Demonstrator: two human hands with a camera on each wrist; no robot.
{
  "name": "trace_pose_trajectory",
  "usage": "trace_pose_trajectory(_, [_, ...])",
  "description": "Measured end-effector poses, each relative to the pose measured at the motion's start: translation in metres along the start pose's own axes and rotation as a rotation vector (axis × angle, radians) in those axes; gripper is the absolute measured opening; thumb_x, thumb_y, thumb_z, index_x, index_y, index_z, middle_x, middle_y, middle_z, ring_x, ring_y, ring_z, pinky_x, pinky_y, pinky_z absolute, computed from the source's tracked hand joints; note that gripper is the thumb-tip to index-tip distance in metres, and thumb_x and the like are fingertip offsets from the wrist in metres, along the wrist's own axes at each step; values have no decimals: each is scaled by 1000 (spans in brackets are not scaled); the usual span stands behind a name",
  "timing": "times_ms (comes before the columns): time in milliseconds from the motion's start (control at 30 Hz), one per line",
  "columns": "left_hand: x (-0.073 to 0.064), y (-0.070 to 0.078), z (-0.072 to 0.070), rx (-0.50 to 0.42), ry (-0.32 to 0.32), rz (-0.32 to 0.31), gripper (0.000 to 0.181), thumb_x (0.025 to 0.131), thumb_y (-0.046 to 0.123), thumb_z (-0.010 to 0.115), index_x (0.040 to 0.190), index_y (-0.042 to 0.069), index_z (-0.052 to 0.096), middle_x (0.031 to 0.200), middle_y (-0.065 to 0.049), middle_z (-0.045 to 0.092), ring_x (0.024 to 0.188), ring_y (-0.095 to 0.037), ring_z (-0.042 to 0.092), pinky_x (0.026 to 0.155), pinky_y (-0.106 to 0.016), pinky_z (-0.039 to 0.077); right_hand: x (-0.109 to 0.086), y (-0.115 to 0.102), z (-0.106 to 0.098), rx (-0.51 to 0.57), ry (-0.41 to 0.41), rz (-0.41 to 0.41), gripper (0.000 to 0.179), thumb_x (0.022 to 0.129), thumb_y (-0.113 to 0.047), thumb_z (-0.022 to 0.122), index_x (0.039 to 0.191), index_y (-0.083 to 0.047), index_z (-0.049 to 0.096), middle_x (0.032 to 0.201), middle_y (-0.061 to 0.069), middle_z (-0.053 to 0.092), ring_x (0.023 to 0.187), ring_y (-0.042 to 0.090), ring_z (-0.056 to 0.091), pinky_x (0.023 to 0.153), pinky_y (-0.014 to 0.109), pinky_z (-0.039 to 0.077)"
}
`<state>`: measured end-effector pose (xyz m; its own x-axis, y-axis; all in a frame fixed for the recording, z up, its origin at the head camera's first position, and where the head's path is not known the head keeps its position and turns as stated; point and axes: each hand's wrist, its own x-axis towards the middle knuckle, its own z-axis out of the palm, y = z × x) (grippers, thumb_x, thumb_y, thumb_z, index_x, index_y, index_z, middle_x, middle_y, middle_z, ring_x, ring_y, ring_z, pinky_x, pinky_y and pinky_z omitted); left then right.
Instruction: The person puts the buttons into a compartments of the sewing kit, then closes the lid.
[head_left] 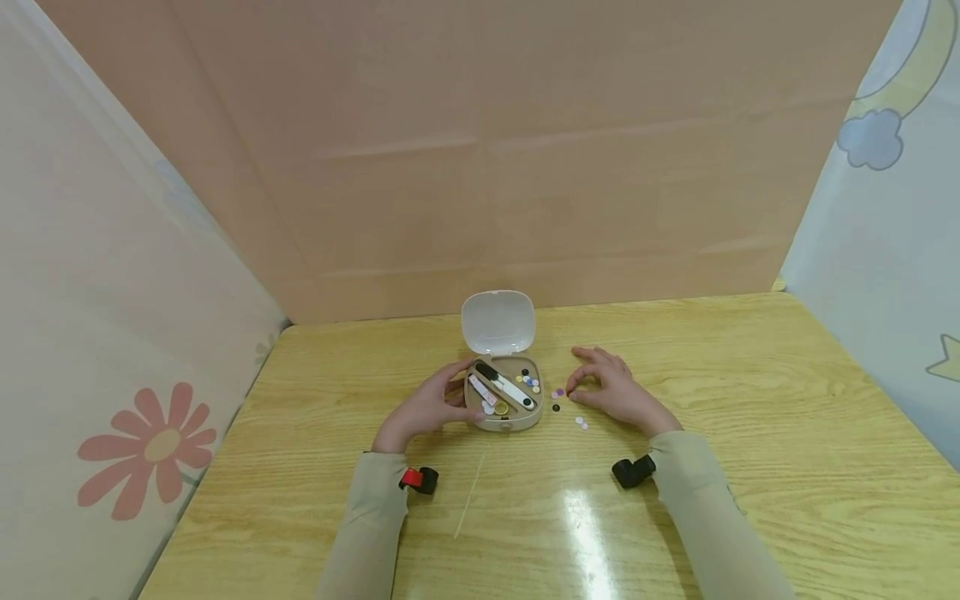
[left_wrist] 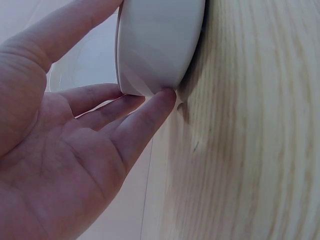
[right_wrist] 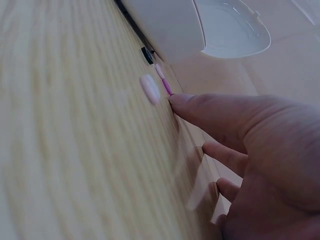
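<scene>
Beige round-cornered box [head_left: 525,423] in the grasping left hand [head_left: 427,408]; right hand [head_left: 613,392] at round buttons [head_left: 556,408], hold unclear.

No lettering, label or number is legible here.

One left hand [head_left: 431,408], one right hand [head_left: 617,392], one box [head_left: 510,424] and one lid [head_left: 498,323] appear at one table [head_left: 750,467].
Just beside the left hand, the box holds two long tools [head_left: 515,391], one gold disc [head_left: 501,408] and small buttons [head_left: 525,372] too tiny to count; near the right hand lie at least five loose buttons [head_left: 556,408]: one black, one purple, one pink, two pale. One thin strand [head_left: 470,496] lies near the left hand.
</scene>
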<state>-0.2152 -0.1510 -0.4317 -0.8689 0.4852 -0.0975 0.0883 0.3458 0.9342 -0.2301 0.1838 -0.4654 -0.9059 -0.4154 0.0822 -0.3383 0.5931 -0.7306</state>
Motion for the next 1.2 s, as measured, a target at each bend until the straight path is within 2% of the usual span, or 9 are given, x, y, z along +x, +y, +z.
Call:
trace_pose_trajectory(300, [0,2,-1,-1,8,-17,91,76,9,82,150,11,29,152,-5,29,135,-31,34,103,-39,40,1,-3,-1,2,8,-5,6,86,-18,73,83,-17,67,150,20,30,139,48,5,109,62,-7])
trace_pose_trajectory(867, [-3,5,0,-11,0,-9,89,77,9,81,150,10,29,152,-9,28,135,-34,33,103,-41,40,1,-3,-1,-5,-11,-14,8,87,-20,71,82,-18,67,150,21,29,139,47,6,109,62,-7])
trace_pose_trajectory(1200, [-1,2,1,-3,0,-1,91,77,9,81,150,10,28,153,-7,27,134,-34,34,103,-40,41,-1,-12,-4,-51,5,6,8,87,-15,71,81,-16,66,148,22,33,137,48,13,110,63,0])
